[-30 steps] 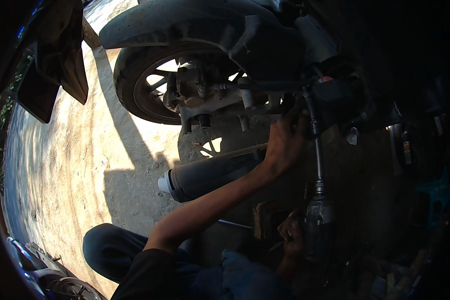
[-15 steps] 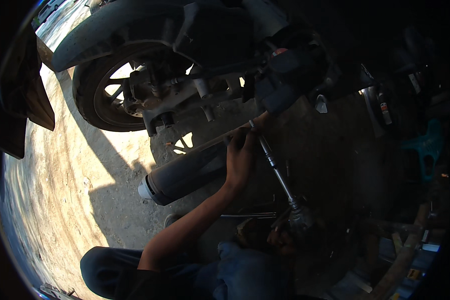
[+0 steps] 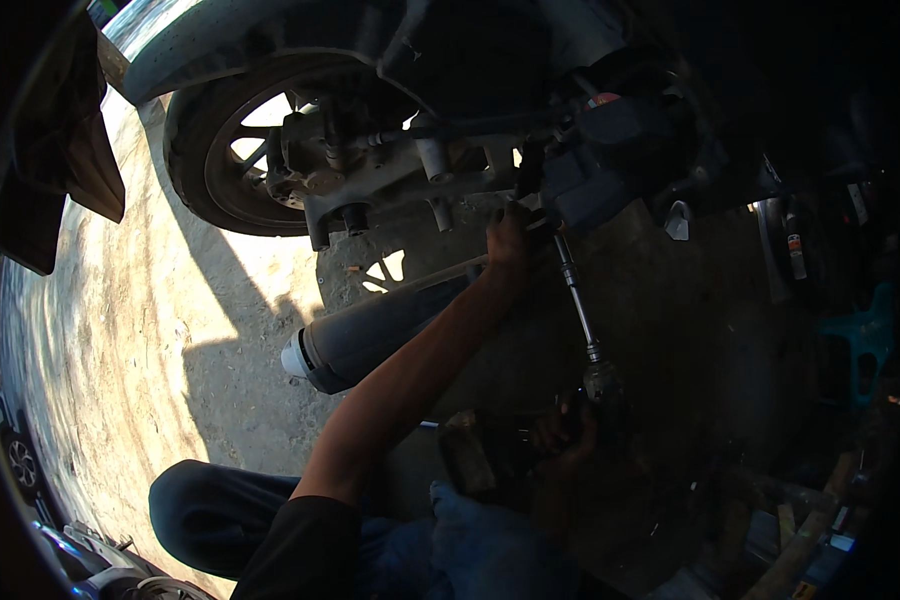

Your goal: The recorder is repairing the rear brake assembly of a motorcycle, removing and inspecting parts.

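My right hand [image 3: 560, 432] is wrapped round the grip of a dark power wrench [image 3: 602, 380], which carries a long shiny extension bar [image 3: 580, 300]. A dark block [image 3: 468, 455], perhaps the wrench's battery, shows left of that hand. The bar's far end meets the shadowed underside of a motorcycle [image 3: 610, 150]. Beside that end is my left hand [image 3: 510, 243], its fingers closed; what they hold is lost in shadow. Below my left forearm lies a dark exhaust muffler [image 3: 370, 335] with a pale end cap.
The motorcycle's rear wheel [image 3: 195, 165] stands at the upper left. A teal plastic stool [image 3: 865, 340] is at the right, with assorted clutter [image 3: 790, 540] below it. Sunlight falls on the concrete ground [image 3: 100, 350] at the left.
My left hand has moved up and right to the motorcycle's underside. The extension bar's tip has risen there too, and the wrench now stands more upright. The whole view has shifted slightly.
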`<state>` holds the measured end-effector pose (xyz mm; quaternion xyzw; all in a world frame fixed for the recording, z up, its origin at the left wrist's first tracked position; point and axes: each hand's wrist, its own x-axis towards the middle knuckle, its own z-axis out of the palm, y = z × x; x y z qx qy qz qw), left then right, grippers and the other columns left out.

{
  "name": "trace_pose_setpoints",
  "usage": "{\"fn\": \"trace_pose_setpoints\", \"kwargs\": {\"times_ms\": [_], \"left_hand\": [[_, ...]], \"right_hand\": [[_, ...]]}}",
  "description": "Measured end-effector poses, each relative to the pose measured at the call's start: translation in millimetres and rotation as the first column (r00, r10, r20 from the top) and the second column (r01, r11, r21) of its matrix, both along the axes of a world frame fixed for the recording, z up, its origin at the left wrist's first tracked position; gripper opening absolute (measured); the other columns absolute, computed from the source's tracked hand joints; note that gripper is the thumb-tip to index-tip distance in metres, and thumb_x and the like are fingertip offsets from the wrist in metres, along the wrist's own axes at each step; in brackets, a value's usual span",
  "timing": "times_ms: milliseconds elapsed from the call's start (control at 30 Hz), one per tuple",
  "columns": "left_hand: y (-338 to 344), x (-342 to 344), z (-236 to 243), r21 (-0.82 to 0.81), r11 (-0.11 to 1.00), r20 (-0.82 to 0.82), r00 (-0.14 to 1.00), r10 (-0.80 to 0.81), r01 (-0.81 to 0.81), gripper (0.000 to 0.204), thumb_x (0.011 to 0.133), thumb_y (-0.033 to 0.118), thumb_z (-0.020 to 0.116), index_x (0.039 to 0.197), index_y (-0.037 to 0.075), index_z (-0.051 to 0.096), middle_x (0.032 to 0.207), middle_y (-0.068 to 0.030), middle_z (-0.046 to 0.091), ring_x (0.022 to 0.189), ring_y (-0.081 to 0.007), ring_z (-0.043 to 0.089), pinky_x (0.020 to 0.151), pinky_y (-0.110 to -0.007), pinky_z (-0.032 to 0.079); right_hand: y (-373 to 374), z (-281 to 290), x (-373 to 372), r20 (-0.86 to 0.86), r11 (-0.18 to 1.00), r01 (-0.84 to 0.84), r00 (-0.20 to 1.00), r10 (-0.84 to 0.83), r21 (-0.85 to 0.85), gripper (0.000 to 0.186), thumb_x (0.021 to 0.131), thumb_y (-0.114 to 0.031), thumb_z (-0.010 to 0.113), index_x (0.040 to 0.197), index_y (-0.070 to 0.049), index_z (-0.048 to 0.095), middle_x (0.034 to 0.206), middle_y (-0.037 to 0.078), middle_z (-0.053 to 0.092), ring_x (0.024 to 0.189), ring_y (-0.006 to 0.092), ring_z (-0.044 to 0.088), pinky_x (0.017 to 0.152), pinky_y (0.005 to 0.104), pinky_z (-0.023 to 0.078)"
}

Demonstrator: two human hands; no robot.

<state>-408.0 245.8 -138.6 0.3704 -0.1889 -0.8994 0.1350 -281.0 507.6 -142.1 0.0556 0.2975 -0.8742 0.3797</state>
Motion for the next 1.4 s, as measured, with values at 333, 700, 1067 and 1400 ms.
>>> {"fn": "trace_pose_setpoints", "kwargs": {"times_ms": [333, 700, 1067, 1400], "left_hand": [[-7.6, -14.1, -42.6, 0.247, 0.969, -0.169, 0.983, 0.071, -0.027, 0.048, 0.095, 0.044, 0.051, 0.123, 0.005, 0.050, 0.123, -0.0114, 0.060, 0.113, -0.0302, 0.060, 0.093, -0.043, 0.050], [16.7, -47.1, -53.9, -0.140, 0.982, -0.185, 0.978, 0.097, -0.124, 0.038, 0.096, 0.037, 0.052, 0.107, 0.000, 0.055, 0.102, -0.0121, 0.062, 0.097, -0.0259, 0.063, 0.083, -0.041, 0.051], [16.0, -24.7, -42.4, -0.439, 0.880, -0.350, 0.937, 0.017, -0.180, 0.046, 0.095, 0.040, 0.057, 0.117, -0.001, 0.055, 0.108, -0.0134, 0.064, 0.097, -0.0270, 0.063, 0.084, -0.045, 0.049], [-14.5, -7.0, -102.9, -0.994, 0.098, -0.053, 0.990, -0.127, -0.041, 0.059, 0.091, 0.042, 0.066, 0.128, -0.002, 0.049, 0.117, -0.0121, 0.062, 0.109, -0.0283, 0.061, 0.086, -0.043, 0.050]], "right_hand": [[-48.8, -13.6, -39.0, 0.073, 0.996, 0.043, 0.996, -0.049, 0.080, 0.036, 0.102, -0.042, 0.042, 0.094, -0.009, 0.053, 0.056, -0.007, 0.034, 0.039, 0.0049, 0.026, 0.038, 0.0225, 0.025], [-60.9, -2.4, -56.5, 0.128, 0.995, 0.094, 0.987, -0.098, 0.040, 0.029, 0.101, -0.038, 0.050, 0.090, -0.011, 0.050, 0.058, -0.007, 0.035, 0.040, 0.0025, 0.028, 0.038, 0.0188, 0.026], [-67.5, -17.7, -49.0, 0.024, 0.972, 0.094, 0.994, -0.102, 0.217, 0.030, 0.100, -0.036, 0.048, 0.078, -0.015, 0.045, 0.057, -0.007, 0.032, 0.040, 0.0045, 0.026, 0.040, 0.0217, 0.026], [-86.9, -24.0, -35.1, 0.054, 0.991, 0.082, 0.995, -0.089, 0.110, 0.032, 0.101, -0.035, 0.047, 0.078, -0.014, 0.046, 0.055, -0.008, 0.032, 0.040, 0.0034, 0.028, 0.037, 0.0195, 0.025]]}}
